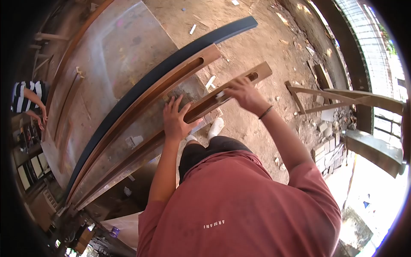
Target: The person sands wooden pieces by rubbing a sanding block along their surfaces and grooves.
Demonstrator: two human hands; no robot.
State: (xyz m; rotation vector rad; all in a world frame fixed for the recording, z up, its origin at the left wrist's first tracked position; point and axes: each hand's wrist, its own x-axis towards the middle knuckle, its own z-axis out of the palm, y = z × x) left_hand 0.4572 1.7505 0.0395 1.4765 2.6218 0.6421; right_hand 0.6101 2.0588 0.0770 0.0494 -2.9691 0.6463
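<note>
My left hand [176, 118] lies with fingers spread on a long grooved wooden plank [202, 107], close to the table's near edge. Farther along the same plank, my right hand [247, 95] is bent over the groove near its end, where a rounded slot shows. Beneath its fingers is a small whitish piece [221, 96], blurred and too small to name. Beside this plank lies a second grooved wooden plank [209, 55], with a long dark strip [184, 50] along its far side. All of them look curved through the lens.
The planks rest on a stained worktable [124, 47], their ends past its edge. Thinner wooden strips [68, 107] lie across it. A person in a striped shirt [30, 96] stands at the far left. A wooden frame [321, 96] and stacked blocks [329, 152] are at right.
</note>
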